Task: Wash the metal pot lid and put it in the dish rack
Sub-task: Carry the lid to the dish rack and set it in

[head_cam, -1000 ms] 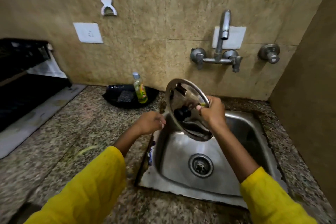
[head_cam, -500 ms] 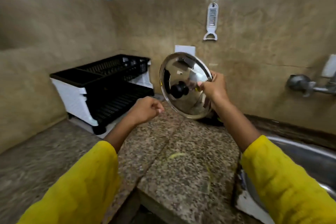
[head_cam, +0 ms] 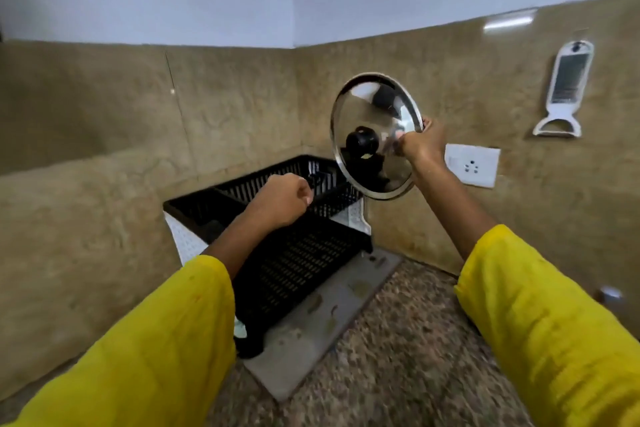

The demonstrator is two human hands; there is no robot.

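The metal pot lid [head_cam: 372, 107] is shiny and round with a black knob, held upright on edge in the air, knob side toward me. My right hand [head_cam: 420, 144] grips its right rim. The lid hangs just above and right of the black dish rack [head_cam: 294, 263], which has two tiers and white side panels and stands in the counter's corner. My left hand [head_cam: 282, 201] hovers over the rack's upper tier, fingers curled into a loose fist with nothing in it.
The rack sits on a grey drain tray [head_cam: 325, 319] on the speckled granite counter [head_cam: 398, 367]. Tan tiled walls meet behind the rack. A white wall socket [head_cam: 472, 165] and a hanging white grater-peeler [head_cam: 564, 90] are on the right wall.
The view swung left from the sink to the dish rack. My right hand carried the lid from above the sink to beside the rack; my left hand moved over the rack.
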